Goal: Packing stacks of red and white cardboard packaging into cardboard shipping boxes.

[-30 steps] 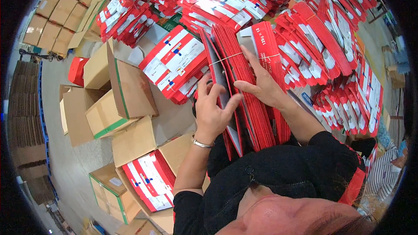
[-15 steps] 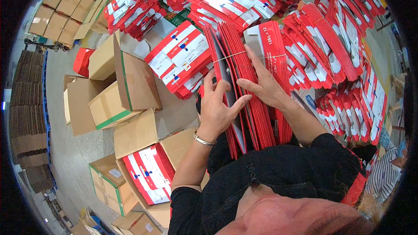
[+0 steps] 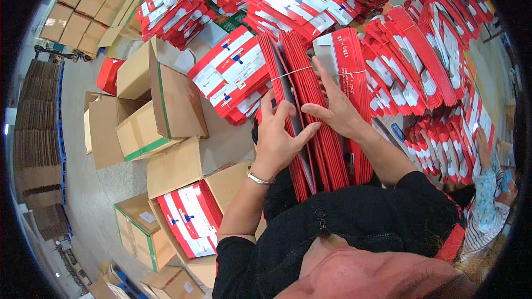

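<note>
1. Closest in, the person's dark top with a zipper (image 3: 320, 217) fills the lower frame, and both forearms reach up from it.
2. The left hand (image 3: 279, 139), a thin bracelet (image 3: 259, 179) on its wrist, rests against the left face of an upright bundle of flat red cartons (image 3: 324, 133) standing in the lap, fingers spread open and thumb up, not closed around it.
3. The right hand (image 3: 334, 109) lies on top of the same bundle, fingers stretched forward and parted, riffling between the carton edges. The two hands sit just beside each other, touching near the thumbs.
4. A white band (image 3: 293, 71) runs around the bundle's far end.
5. To the left on the floor, an open brown box (image 3: 191, 218) holds red-and-white flat packs — near it stand more cardboard boxes (image 3: 160, 111), some open.
6. Further off, heaps of red-and-white bundles (image 3: 310, 0) cover the ground ahead and to the right.
7. At the right edge another person's arm (image 3: 487, 158) reaches toward those stacks.
</note>
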A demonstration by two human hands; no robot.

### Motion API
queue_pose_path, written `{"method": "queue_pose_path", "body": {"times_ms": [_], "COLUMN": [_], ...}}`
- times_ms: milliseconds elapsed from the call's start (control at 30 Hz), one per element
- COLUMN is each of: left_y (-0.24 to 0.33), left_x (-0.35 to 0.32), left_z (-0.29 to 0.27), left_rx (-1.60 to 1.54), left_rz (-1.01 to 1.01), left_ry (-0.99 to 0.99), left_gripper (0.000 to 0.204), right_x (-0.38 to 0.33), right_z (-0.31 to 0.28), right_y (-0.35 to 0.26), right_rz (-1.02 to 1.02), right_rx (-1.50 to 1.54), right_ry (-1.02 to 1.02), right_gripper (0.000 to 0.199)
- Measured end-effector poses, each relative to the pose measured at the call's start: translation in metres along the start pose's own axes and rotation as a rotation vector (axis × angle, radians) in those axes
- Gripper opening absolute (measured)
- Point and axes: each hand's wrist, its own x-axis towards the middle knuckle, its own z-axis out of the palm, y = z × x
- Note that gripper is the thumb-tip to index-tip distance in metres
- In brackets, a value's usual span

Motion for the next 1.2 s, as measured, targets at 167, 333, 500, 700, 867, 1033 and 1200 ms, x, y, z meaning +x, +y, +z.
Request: {"method": "queue_pose_path", "body": {"times_ms": [167,333,500,700,867,1033,1200], "left_y": [-0.023,-0.014,-0.031,-0.008,-0.016,-0.034,-0.01], "left_x": [0.0,0.001,-0.003,-0.01,-0.011,-0.02,-0.019], "left_z": [-0.003,-0.002,-0.004,0.003,0.004,0.016,0.008], "left_rx": [-0.165,-0.252,-0.326,-0.088,-0.08,-0.202,-0.204], "left_rz": [0.086,0.043,0.074,0.129,0.096,0.139,0.089], "left_ry": [-0.06,-0.093,-0.02,0.072,0.018,0.177,0.121], "left_gripper": [0.04,0.034,0.021,0.027,0.037,0.034,0.035], "right_x": [0.001,0.002,0.002,0.001,0.002,0.008,0.009], "right_z": [0.0,-0.001,-0.002,-0.003,-0.005,0.008,0.007], "right_y": [0.002,-0.002,-0.005,-0.007,-0.006,0.001,0.013], "right_rz": [0.009,0.071,0.072,0.177,0.18,0.013,-0.011], "right_rx": [-0.001,0.089,0.067,0.136,0.179,0.142,0.133], "right_ry": [0.038,0.01,0.031,-0.082,-0.101,-0.065,-0.068], "right_gripper": [0.093,0.091,0.093,0.094,0.093,0.085,0.081]}}
